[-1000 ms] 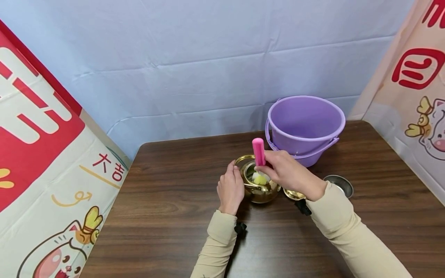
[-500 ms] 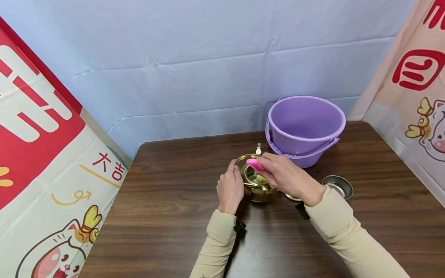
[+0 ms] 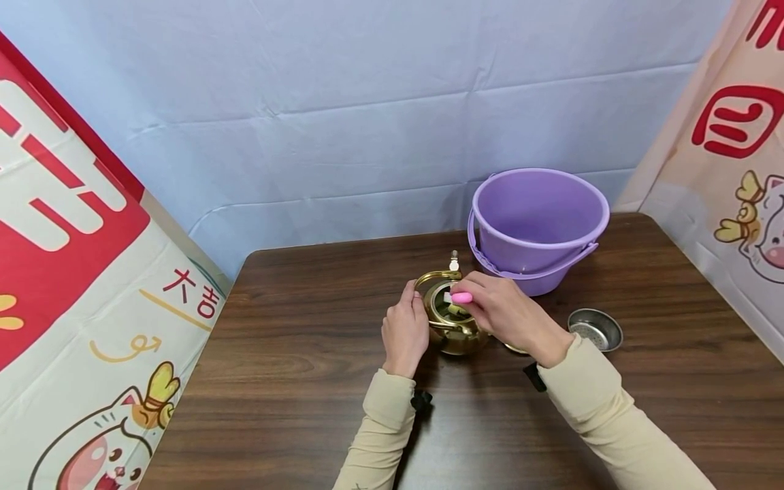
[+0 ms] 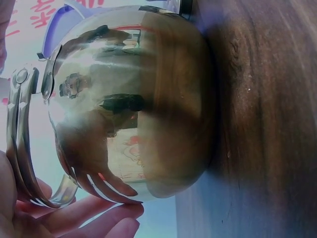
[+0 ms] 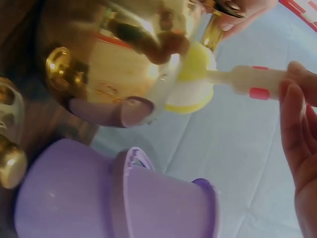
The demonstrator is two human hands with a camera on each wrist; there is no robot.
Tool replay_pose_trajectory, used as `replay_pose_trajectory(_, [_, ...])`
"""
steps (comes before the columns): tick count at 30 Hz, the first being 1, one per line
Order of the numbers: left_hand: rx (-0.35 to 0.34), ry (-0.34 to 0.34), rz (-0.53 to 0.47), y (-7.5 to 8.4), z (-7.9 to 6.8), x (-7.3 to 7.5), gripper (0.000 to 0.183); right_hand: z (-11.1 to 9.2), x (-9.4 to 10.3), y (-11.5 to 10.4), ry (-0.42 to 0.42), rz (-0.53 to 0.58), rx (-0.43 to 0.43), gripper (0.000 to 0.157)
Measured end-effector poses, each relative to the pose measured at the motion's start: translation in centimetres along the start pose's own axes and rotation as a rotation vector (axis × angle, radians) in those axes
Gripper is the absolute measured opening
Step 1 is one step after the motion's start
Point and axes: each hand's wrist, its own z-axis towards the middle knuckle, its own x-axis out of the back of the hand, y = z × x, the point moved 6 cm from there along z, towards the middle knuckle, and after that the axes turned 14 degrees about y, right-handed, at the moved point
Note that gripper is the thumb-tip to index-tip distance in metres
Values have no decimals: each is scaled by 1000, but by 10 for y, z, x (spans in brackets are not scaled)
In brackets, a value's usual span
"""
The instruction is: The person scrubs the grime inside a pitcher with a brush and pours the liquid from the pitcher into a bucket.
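On the table stands a shiny gold teapot (image 3: 450,346) with its lid off and its hooped handle raised. My left hand (image 3: 406,331) grips the handle at its left side, the fingertips against the round body (image 4: 143,109) in the left wrist view. My right hand (image 3: 503,309) pinches the pink handle (image 3: 462,297) of a sponge brush. In the right wrist view the brush's yellow and white sponge head (image 5: 190,101) is at the teapot's mouth, partly hidden behind the rim. A gold lid (image 3: 516,349) lies beside the teapot, mostly covered by my right hand.
A purple bucket (image 3: 542,204) with its handle down stands behind, near the table's back edge. To the right lies a round metal strainer (image 3: 597,330). A pale blue cloth (image 3: 343,122) hangs behind the wooden table (image 3: 294,367).
The brush has tipped from upright to slanted and its handle end has dropped, then shifted slightly right. My left hand and the teapot have barely moved.
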Motion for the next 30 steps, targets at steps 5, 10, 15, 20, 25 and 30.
replay_pose_trajectory(5, [3,-9,-10,-1,0,-1,38,-5,2,3,68,26,-12,9])
replay_pose_trajectory(10, [7,-12,-11,-1,0,-1,38,-9,4,7,137,79,-87,24])
replay_pose_trajectory(15, [5,-16,-22,-1,-1,-1,38,-14,6,11,185,69,-131,25])
replay_pose_trajectory(20, [12,-22,-27,-2,-1,-1,38,-20,7,20,254,84,-224,23])
replay_pose_trajectory(25, [12,-28,-31,-2,0,-2,38,-25,7,33,325,202,-372,19])
replay_pose_trajectory(30, [11,-30,-31,-3,0,-2,38,-24,11,34,348,201,-528,15])
